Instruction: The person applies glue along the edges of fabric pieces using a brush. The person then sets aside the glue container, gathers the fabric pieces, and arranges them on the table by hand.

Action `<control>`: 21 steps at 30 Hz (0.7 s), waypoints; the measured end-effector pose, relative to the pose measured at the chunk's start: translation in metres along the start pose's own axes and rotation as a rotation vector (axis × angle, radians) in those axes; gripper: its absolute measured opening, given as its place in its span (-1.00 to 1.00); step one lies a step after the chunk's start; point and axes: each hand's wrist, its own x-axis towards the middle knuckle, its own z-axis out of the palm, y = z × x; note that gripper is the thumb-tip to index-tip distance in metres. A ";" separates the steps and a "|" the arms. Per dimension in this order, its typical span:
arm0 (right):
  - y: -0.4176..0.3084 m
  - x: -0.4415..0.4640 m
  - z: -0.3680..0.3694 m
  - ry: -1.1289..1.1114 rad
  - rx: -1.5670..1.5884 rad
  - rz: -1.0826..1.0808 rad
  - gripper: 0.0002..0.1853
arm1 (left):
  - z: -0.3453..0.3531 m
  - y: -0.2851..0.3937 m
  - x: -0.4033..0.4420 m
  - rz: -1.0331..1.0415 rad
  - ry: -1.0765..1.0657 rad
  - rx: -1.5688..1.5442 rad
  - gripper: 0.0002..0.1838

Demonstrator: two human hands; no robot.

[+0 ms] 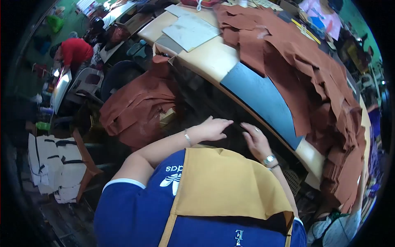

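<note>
Both hands are in front of my body, near the table's edge, with a small gap between them. My left hand [213, 129], below a silver bracelet, points right with its fingers somewhat apart and nothing in it. My right hand [256, 140], with a ring and a wristwatch [269, 159], has its fingers spread and holds nothing. A yellow-tan cloth [230, 183] lies over my blue shirt. Beyond the hands, a blue-grey board [263, 103] and a long pile of red-brown pieces [304, 61] lie on the table [214, 61].
More red-brown material [140, 107] is heaped left of my hands, beside a dark gap. A pale grey plate [191, 31] lies on the table's far part. White bundled pieces [57, 166] stand at lower left. A person in red [76, 51] bends over at upper left.
</note>
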 end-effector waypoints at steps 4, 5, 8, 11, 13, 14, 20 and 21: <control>-0.048 0.092 0.039 -0.243 0.067 -0.349 -0.74 | -0.032 0.004 -0.001 -0.013 -0.211 -0.449 -0.73; -0.043 0.106 0.045 -0.233 0.051 -0.353 -0.77 | -0.031 -0.016 -0.003 0.200 -0.089 -0.524 -0.74; -0.035 0.144 0.056 -0.357 0.245 0.185 -0.56 | -0.062 -0.034 -0.040 0.114 0.263 -1.304 -0.72; -0.052 0.178 0.094 -0.466 0.943 0.625 -0.04 | -0.105 -0.074 -0.072 0.164 0.653 -0.473 -0.55; -0.104 0.207 0.099 -0.553 1.358 0.771 -0.02 | -0.100 -0.116 -0.068 0.334 0.875 0.045 -0.44; -0.125 0.225 0.100 -0.569 1.522 0.809 -0.03 | -0.100 -0.133 -0.065 0.274 0.865 0.086 -0.40; -0.107 0.330 0.109 -0.545 0.588 0.250 -0.48 | -0.124 -0.275 -0.053 -0.273 0.985 0.272 -0.26; -0.098 0.346 0.115 -0.451 0.344 0.130 -0.56 | -0.132 -0.285 -0.050 -0.290 1.077 0.263 -0.43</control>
